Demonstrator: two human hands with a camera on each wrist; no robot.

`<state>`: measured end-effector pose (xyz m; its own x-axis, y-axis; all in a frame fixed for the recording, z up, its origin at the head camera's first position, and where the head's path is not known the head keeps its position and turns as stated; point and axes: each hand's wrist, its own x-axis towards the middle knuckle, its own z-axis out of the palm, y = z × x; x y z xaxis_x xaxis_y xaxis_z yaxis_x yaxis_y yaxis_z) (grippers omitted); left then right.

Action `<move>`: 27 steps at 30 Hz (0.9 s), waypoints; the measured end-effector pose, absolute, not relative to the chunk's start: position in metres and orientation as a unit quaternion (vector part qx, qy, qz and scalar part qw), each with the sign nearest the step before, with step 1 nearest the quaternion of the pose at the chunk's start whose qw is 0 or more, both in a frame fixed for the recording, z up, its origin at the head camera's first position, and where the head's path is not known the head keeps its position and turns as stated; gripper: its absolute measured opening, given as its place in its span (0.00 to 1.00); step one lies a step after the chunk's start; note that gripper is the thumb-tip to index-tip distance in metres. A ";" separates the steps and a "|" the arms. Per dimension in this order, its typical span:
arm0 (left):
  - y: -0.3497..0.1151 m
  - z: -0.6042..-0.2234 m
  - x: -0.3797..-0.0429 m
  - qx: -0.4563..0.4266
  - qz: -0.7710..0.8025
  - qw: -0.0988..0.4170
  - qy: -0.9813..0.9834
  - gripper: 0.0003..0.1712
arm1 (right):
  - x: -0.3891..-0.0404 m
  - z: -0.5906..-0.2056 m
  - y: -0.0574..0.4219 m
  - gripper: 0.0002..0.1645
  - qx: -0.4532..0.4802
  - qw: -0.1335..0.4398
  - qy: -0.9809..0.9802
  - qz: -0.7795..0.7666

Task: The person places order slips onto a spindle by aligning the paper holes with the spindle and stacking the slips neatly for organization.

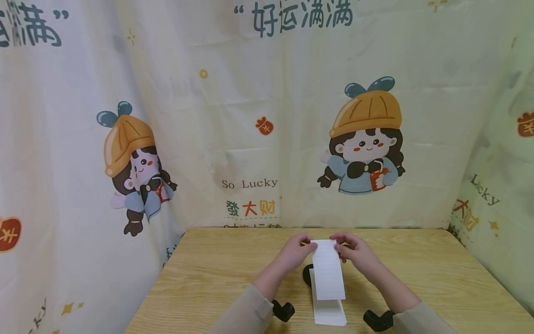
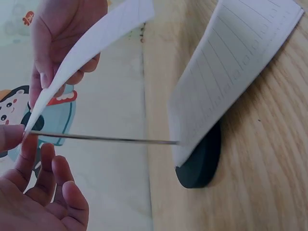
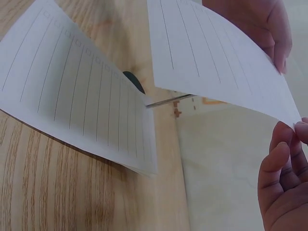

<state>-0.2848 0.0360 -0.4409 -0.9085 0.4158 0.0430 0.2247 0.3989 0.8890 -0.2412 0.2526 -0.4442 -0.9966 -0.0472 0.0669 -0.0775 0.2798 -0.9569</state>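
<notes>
A slim metal spike (image 2: 106, 139) rises from a round black base (image 1: 307, 275) on the table. Lined paper sheets (image 2: 226, 72) slope over the base, with the spike meeting them near one end. Higher up, a single white lined sheet (image 1: 328, 273) is held at its top edge, right at the spike's tip. My left hand (image 1: 293, 253) pinches that sheet's left corner between thumb and forefinger. On the other side my right hand (image 1: 354, 253) pinches the right corner, its other fingers loosely bent in the right wrist view. The sheet's free end bows down over the lower sheets (image 1: 329, 317).
The wooden table (image 1: 233, 264) spreads around the base, its far edge against a cream curtain (image 1: 233, 116) with printed cartoon figures. More curtain hangs at the left and right. A black device (image 1: 283, 311) sits at the left wrist and another device (image 1: 378, 320) at the right wrist.
</notes>
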 end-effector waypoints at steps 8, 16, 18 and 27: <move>0.031 -0.442 -0.285 0.183 0.523 0.088 0.828 0.11 | -0.241 -0.444 0.252 0.20 0.033 0.013 -0.804 0.594; 0.029 -0.441 -0.284 0.185 0.509 0.083 0.836 0.11 | -0.239 -0.445 0.251 0.22 0.036 0.011 -0.806 0.591; 0.029 -0.440 -0.284 0.188 0.507 0.081 0.837 0.11 | -0.239 -0.445 0.251 0.23 0.040 0.010 -0.807 0.590; 0.029 -0.440 -0.283 0.190 0.504 0.083 0.839 0.10 | -0.239 -0.446 0.250 0.21 0.054 0.007 -0.807 0.588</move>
